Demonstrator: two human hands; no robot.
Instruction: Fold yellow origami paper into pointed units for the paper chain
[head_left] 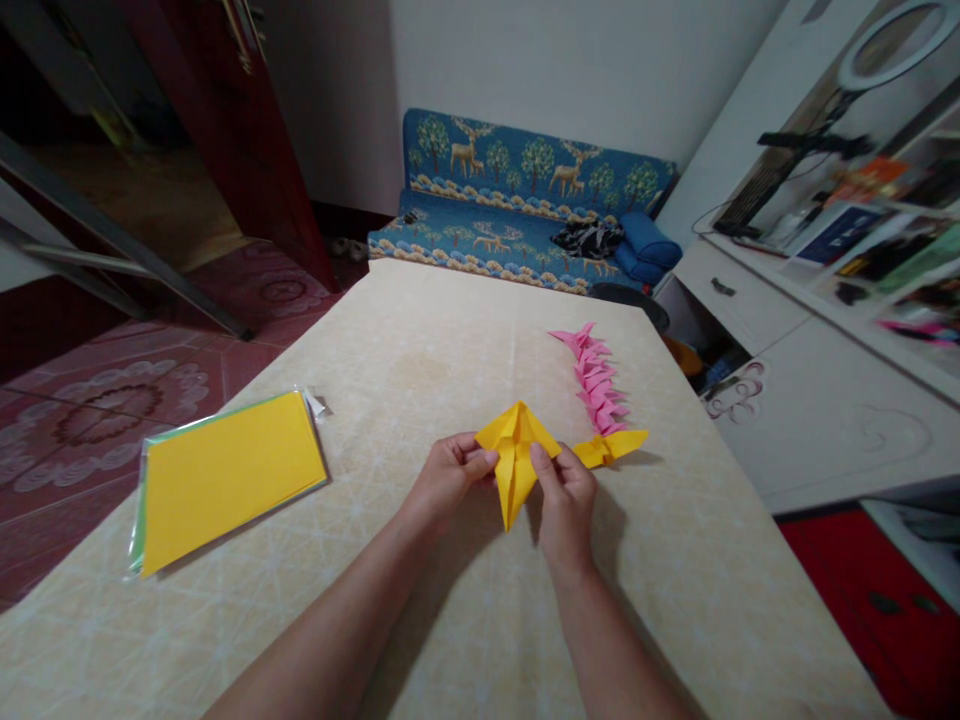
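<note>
A yellow folded origami paper (517,450), kite-shaped with a crease and flaps down its middle, is held a little above the table between both hands. My left hand (454,475) is closed on its left corner, thumb on top. On the right side my right hand (564,495) pinches it, thumb pressed on the front face. Just beyond the right hand lies a finished-looking yellow origami piece (626,442) with pointed ends, partly hidden by the fingers. Behind that runs a row of several pink origami pieces (596,385) set close together.
A stack of yellow paper sheets (236,475) lies on a clear plastic sleeve at the table's left. The cloth-covered table (360,350) reaches towards a blue patterned sofa (480,235). A white cabinet (840,400) stands at right, a metal ladder (150,265) at left.
</note>
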